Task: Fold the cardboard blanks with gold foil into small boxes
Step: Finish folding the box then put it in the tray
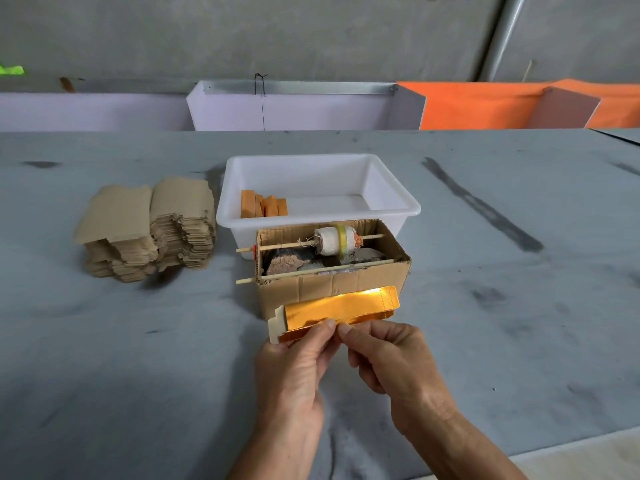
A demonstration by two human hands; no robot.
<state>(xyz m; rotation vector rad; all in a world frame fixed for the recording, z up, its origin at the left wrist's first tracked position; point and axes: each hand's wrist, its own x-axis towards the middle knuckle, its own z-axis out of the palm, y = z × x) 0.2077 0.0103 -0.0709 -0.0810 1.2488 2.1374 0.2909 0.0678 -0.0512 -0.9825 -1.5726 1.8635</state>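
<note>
Grey table (138, 358); hands (298, 368) (391, 358) hide gold blank's (339, 308) near edge.

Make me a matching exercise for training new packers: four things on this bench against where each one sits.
1. stack of cardboard blanks
2. gold foil blank
3. folded orange boxes
4. spool on a stick

A. in the white tub
B. across the open cardboard box
C. pinched by both hands
D. left on the table

Pairs: 1-D, 2-C, 3-A, 4-B

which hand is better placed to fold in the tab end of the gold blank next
Left. The left hand pinches the gold blank nearest its white tab end; the right hand pinches mid-edge, so it can steady it.
</note>
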